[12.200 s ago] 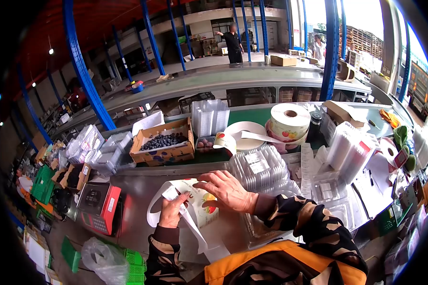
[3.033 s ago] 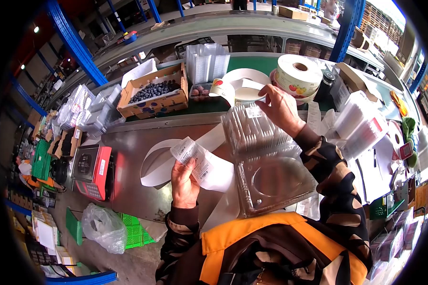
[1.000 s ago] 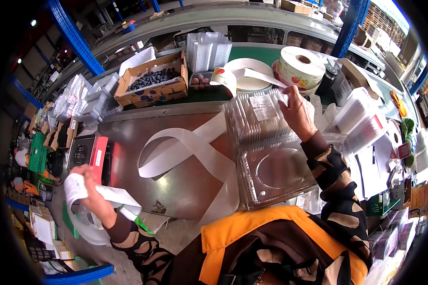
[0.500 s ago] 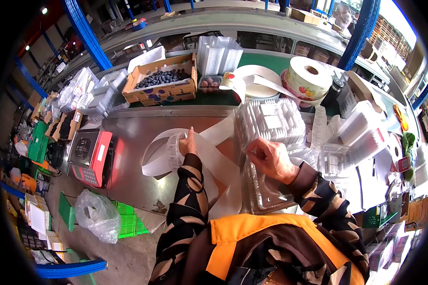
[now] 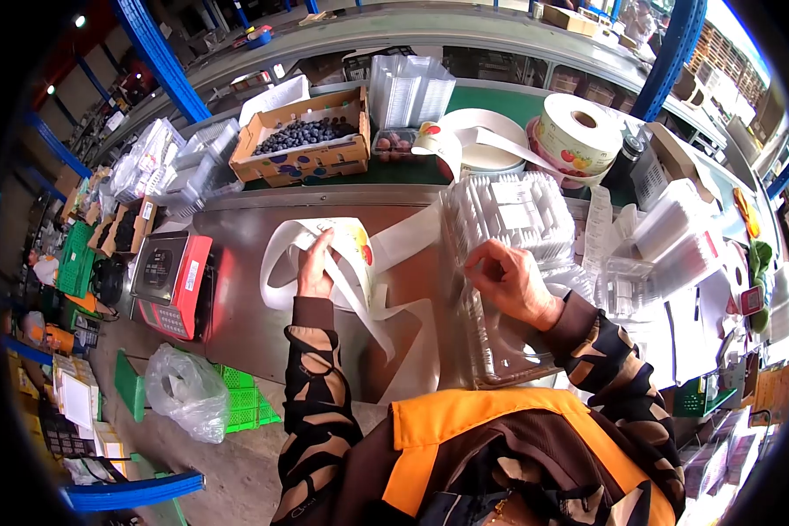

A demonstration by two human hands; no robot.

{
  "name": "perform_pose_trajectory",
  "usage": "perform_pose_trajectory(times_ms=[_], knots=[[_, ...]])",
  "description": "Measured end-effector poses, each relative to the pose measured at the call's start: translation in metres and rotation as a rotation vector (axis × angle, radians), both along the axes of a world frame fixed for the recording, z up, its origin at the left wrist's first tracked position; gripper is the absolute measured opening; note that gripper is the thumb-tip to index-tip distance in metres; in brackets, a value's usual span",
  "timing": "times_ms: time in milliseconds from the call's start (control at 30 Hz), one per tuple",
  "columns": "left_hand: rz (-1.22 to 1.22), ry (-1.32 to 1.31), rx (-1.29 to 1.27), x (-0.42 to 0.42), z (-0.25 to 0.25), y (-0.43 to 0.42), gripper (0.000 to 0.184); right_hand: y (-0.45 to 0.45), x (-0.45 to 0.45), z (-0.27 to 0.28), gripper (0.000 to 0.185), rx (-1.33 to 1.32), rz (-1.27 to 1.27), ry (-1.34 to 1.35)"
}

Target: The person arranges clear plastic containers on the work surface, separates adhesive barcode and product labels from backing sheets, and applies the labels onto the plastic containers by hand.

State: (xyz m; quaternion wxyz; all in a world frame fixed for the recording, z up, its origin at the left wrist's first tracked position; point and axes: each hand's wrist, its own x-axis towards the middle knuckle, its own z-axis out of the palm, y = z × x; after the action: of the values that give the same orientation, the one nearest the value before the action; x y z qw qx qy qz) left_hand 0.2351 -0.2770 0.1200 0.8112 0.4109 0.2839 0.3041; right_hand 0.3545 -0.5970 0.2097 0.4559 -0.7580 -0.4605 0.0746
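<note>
The left hand point(image 5: 316, 270) grips a looped, fruit-printed white paper strip point(image 5: 351, 234), whose narrow loose tail point(image 5: 367, 314) slants from the fingers toward the body and rightward. The right hand point(image 5: 515, 282), farther from that loop, curls above a clear plastic container point(image 5: 493, 346); whether it pinches anything I cannot tell. Just beyond it sits a stack of clear ridged containers point(image 5: 510, 206).

The label strip point(image 5: 351, 238) lies between scale point(image 5: 168, 285), left, and container stack point(image 5: 510, 215), right — 1 berry box point(image 5: 311, 167) behind.
</note>
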Motion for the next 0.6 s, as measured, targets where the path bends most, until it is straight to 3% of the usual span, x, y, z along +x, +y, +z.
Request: perform_pose_trajectory(times_ms=[33,133,200,333,467,600], knots=[[-0.078,-0.056,0.04,-0.014,0.005,0.002,0.035,0.002,-0.002,0.009,0.017,-0.013,0.048,0.053],[-0.209,-0.117,0.145,-0.051,0.058,-0.035,0.042,0.024,-0.013,0.034,0.023,0.155,0.178,-0.133],[-0.324,-0.153,0.214,-0.066,0.066,-0.047,0.045,0.041,-0.016,0.049,0.039,0.2,0.246,-0.359],[-0.419,-0.142,0.239,-0.077,0.087,-0.082,0.042,0.059,-0.029,0.07,0.059,0.11,0.37,-0.467],[-0.475,-0.043,0.128,-0.075,0.083,-0.099,0.04,0.062,-0.027,0.053,0.049,0.167,0.419,-0.636],[-0.369,-0.1,0.065,-0.062,0.091,-0.122,0.032,0.053,-0.019,0.043,0.039,0.207,0.478,-0.587]])
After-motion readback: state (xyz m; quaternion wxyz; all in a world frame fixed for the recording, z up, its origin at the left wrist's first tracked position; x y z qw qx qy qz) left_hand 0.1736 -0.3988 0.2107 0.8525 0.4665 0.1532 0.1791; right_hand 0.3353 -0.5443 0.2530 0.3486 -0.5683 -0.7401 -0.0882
